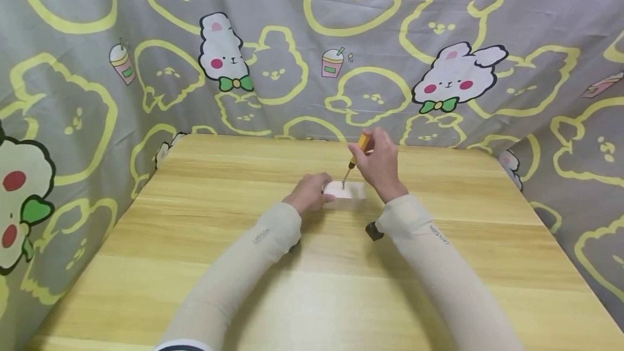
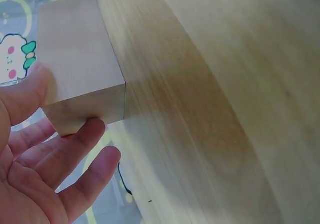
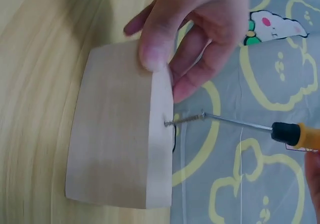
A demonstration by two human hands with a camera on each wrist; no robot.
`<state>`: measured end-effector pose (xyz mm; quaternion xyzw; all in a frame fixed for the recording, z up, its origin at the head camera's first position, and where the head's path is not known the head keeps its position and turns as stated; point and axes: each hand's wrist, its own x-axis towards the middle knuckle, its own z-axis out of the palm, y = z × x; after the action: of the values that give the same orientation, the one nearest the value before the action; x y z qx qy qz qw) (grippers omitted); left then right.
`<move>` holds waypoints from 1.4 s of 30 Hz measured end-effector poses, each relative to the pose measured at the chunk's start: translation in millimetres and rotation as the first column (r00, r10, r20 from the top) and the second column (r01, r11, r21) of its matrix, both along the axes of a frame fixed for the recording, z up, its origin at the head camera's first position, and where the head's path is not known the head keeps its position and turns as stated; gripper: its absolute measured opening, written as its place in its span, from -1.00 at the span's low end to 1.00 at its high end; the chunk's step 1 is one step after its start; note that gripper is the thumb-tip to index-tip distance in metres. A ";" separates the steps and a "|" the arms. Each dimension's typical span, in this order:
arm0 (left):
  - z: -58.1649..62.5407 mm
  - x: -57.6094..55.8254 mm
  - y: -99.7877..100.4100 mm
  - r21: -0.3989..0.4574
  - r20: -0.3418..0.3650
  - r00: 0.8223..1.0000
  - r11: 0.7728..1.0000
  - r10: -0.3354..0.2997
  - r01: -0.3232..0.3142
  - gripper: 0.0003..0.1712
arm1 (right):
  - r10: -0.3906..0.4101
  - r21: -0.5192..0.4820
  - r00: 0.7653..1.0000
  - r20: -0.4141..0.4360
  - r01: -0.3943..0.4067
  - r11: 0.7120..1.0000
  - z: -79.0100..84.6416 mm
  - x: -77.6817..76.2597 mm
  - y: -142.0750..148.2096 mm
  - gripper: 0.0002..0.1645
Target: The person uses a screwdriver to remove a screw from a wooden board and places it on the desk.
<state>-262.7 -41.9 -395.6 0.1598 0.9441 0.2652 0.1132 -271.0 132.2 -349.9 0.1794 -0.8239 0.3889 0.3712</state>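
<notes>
A pale wooden block stands on the table, and my left hand grips its left end. In the left wrist view, the thumb lies along one face of the block while fingertips press the end from below. A threaded screw stands partly sunk in the block's narrow top face. My right hand holds a screwdriver by its yellow and black handle, tilted above the block. The screwdriver's metal shaft meets the screw head at its tip. Only a sliver of the right fingers shows in the right wrist view.
The light wood-grain table extends around the block on all sides. A grey curtain with yellow outlines and cartoon rabbits hangs behind the table's far edge and along both sides. A dark strap piece shows under the right cuff.
</notes>
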 end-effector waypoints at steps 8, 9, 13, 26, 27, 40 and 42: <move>-0.6 -0.8 2.4 0.000 -0.006 1.000 1.000 0.006 -0.006 -0.35 | 0.125 -0.051 0.991 0.056 -0.123 0.991 2.1 -0.3 2.1 -0.65; -1.0 -0.7 2.4 0.000 -0.006 1.000 1.000 0.003 -0.003 -0.35 | 0.141 -0.057 0.988 0.063 -0.138 0.989 1.4 -0.9 3.2 -0.65; -2.5 -0.5 0.4 0.003 0.003 1.000 1.000 0.004 -0.004 -0.35 | 0.167 -0.058 0.985 0.038 -0.165 0.985 -4.1 -4.6 5.0 -0.58; -1.2 -2.8 -3.9 -0.007 -0.018 1.000 1.000 0.008 -0.009 -0.37 | 0.173 0.036 0.981 -0.087 -0.170 0.985 -5.0 -4.5 -8.2 -0.62; -0.8 -3.1 -4.1 -0.007 -0.024 1.000 1.000 0.012 -0.012 -0.38 | 0.197 0.040 0.977 -0.075 -0.195 0.980 -3.6 -4.4 -9.4 -0.62; 0.5 -0.2 1.5 -0.019 -0.017 1.000 1.000 -0.002 0.001 -0.36 | 0.170 -0.076 0.985 -0.028 -0.171 0.982 -7.1 -8.3 -8.6 -0.49; 0.6 0.0 2.3 -0.020 -0.016 1.000 1.000 -0.003 0.003 -0.36 | 0.147 -0.052 0.988 -0.046 -0.150 0.987 -6.9 -8.2 -8.8 -0.54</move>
<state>-262.7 -39.7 -395.1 0.1621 0.9473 0.2546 0.1078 -279.3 123.4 -356.7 0.2379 -0.7892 0.4345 0.3632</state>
